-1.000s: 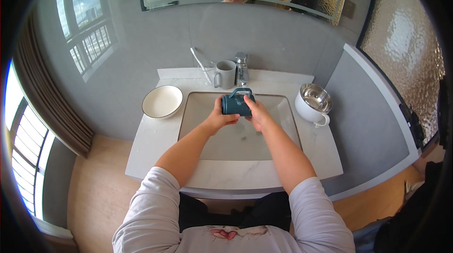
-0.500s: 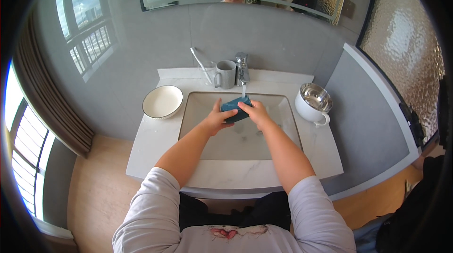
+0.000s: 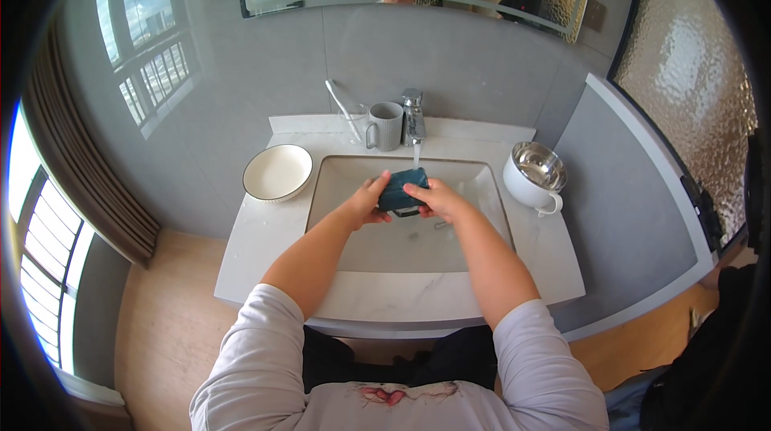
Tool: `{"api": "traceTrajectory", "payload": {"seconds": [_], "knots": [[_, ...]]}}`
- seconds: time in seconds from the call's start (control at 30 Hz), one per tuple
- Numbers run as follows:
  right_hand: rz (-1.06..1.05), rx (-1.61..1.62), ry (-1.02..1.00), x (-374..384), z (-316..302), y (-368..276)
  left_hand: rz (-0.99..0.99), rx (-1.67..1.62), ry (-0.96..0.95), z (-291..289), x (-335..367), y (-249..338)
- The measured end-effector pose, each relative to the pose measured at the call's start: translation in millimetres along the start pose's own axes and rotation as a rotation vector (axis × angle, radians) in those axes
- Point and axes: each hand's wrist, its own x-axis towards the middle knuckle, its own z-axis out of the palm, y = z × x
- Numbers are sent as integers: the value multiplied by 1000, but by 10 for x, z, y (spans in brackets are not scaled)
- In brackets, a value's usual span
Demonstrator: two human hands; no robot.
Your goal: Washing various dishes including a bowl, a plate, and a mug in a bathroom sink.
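Note:
Between my hands, under the faucet, is a dark teal, block-shaped vessel-like thing [image 3: 404, 190]. A dark loop or rim shows along its lower edge; its exact kind is unclear. My left hand [image 3: 371, 200] grips its left end, thumb along the side. On the right end, my right hand [image 3: 436, 198] closes with its thumb pressed on the top face. Water runs from the chrome faucet [image 3: 413, 118] down to the thing's far edge. Below lies the white rectangular sink [image 3: 377, 250], where a drain fitting partly shows.
A ribbed grey mug [image 3: 385, 127] stands left of the faucet, beside a clear cup holding a white toothbrush-like stick [image 3: 336, 102]. On the counter's left sits a dark-rimmed white bowl [image 3: 278, 173]; on its right, a white handled pot [image 3: 533, 182] with a metal bowl [image 3: 538, 164] on top.
The teal thing has turned in my hands and come slightly nearer, so the loop at its lower edge now shows. My left hand has shifted its hold on the left end.

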Motion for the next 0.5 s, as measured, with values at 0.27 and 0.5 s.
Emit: {"api": "traceTrajectory", "payload": {"seconds": [0.27,0.5], "knots": [[54,236,31,-103,25,-140,654,121,17,115,50,-90],[-201,-234,-142,-20,106,-84,-132,-441,-64,-127,171,-104]]}}
